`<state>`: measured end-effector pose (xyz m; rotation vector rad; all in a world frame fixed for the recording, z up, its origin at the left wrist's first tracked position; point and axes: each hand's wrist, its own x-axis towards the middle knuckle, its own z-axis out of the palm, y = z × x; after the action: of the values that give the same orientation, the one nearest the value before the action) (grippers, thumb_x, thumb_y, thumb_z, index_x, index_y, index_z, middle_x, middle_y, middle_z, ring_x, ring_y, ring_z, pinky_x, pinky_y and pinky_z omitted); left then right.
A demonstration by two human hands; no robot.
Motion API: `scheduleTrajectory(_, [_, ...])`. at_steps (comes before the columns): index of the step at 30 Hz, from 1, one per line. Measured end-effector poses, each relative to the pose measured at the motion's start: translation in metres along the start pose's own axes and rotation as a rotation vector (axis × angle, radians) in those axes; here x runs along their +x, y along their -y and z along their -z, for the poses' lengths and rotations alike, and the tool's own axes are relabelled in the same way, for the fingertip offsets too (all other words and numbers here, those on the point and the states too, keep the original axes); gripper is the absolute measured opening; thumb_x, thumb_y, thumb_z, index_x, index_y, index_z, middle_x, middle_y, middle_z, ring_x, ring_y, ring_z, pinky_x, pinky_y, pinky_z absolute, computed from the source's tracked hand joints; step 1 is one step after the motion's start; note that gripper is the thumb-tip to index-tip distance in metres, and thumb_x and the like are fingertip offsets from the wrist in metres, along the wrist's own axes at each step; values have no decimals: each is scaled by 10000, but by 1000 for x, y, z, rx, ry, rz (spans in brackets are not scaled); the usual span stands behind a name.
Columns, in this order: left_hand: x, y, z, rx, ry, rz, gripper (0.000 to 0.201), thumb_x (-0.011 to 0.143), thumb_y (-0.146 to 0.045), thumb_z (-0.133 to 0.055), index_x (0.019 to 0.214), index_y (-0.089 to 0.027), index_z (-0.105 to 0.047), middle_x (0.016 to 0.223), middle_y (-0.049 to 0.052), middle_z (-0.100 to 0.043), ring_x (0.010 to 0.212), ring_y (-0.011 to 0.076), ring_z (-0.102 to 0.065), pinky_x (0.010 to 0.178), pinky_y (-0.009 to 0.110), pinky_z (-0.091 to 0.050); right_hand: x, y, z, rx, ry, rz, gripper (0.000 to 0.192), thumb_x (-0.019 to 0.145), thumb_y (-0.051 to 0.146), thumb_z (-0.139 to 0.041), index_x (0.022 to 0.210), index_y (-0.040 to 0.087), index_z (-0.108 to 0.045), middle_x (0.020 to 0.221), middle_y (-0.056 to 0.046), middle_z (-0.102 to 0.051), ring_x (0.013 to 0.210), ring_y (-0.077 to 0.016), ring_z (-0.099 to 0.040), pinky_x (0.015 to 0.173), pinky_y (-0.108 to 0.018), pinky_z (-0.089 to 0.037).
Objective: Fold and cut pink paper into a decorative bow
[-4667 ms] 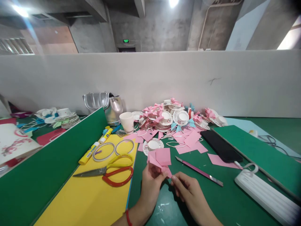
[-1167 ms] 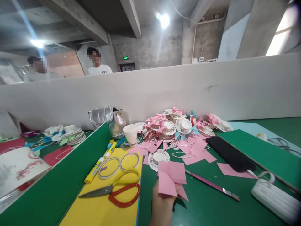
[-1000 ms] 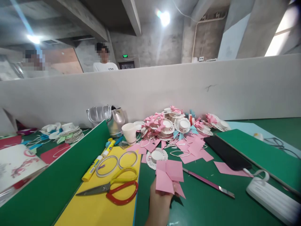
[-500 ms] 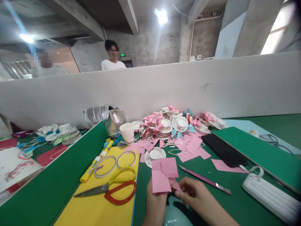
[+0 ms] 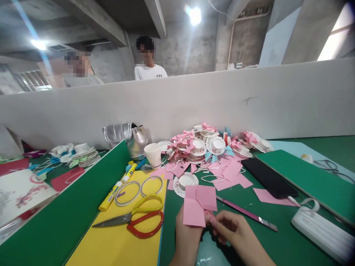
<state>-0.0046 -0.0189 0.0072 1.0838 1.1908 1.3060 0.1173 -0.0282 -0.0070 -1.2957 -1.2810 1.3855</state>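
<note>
Folded pink paper (image 5: 200,201) is held from below by the left hand (image 5: 188,231), its grip largely hidden; the lower-right flap (image 5: 210,213) is fingertip-pinched by the right hand (image 5: 229,226).

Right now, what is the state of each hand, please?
Left hand: closed, holding the pink paper.
Right hand: closed, pinching the same paper at its lower right.

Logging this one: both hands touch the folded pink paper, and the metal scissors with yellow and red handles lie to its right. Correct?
Not quite: the metal scissors with yellow and red handles lie to the left of the folded pink paper, as the head view shows. The rest stands.
</note>
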Motion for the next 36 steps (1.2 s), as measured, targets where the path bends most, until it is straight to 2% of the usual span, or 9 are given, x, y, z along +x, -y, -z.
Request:
scheduleTrajectory(4, [1,8,4,7,-33,-24,15,586,-153,-606,581,-150,-592,511,-9,-586,497,139,-503,458,204,-386,-1,1,0,37,21,-7,401,632,540,-597,581,145,-556,489,21,-534,429,-92,-466,449,-208,-363])
scheduleTrajectory(8, [2,15,6,-21,-83,-59,165,568,-83,-557,707,-144,-620,653,8,-640,605,159,-541,523,207,-404,0,-1,3,56,36,-33,399,613,537,-615,558,151,-531,484,18,-537,424,-93,-471,444,-207,-364])
scheduleTrajectory(16, [0,6,4,-38,-50,-36,238,578,-70,-555,797,-148,-605,706,18,-652,678,181,-572,584,222,-428,-1,-5,0,44,-16,-36,408,603,555,-608,541,163,-511,460,29,-516,395,-87,-443,421,-207,-337])
scheduleTrajectory(19, [0,8,4,-42,-44,-33,217,572,-70,-566,773,-152,-581,684,3,-632,652,170,-560,572,218,-430,-2,-5,-1,46,-28,-35,400,610,545,-602,539,163,-508,460,34,-506,395,-85,-432,421,-205,-326])
scheduleTrajectory(24, [3,13,5,31,-106,-90,160,542,-81,-625,640,-158,-525,556,-48,-528,535,127,-473,478,184,-376,-1,-5,-1,20,-31,-20,383,641,525,-577,552,162,-494,460,40,-468,411,-81,-406,420,-197,-310])
scheduleTrajectory(29, [2,7,4,37,-10,-105,103,586,-99,-615,650,-144,-547,603,-24,-552,573,132,-477,513,193,-390,1,-5,-4,-65,-65,48,287,624,426,-606,599,147,-540,474,50,-421,428,-76,-329,411,-201,-279])
scheduleTrajectory(32, [1,6,3,57,0,-96,123,577,-121,-641,660,-140,-552,605,-19,-567,572,135,-494,514,195,-401,2,-4,-5,-65,-69,51,276,643,415,-583,632,140,-564,490,44,-424,428,-75,-308,395,-196,-275])
scheduleTrajectory(36, [0,9,1,23,33,-73,232,570,-117,-648,783,-141,-559,713,21,-626,669,178,-565,580,225,-445,2,-5,-5,-57,-85,67,225,654,369,-567,608,151,-544,519,26,-483,443,-87,-370,404,-191,-301])
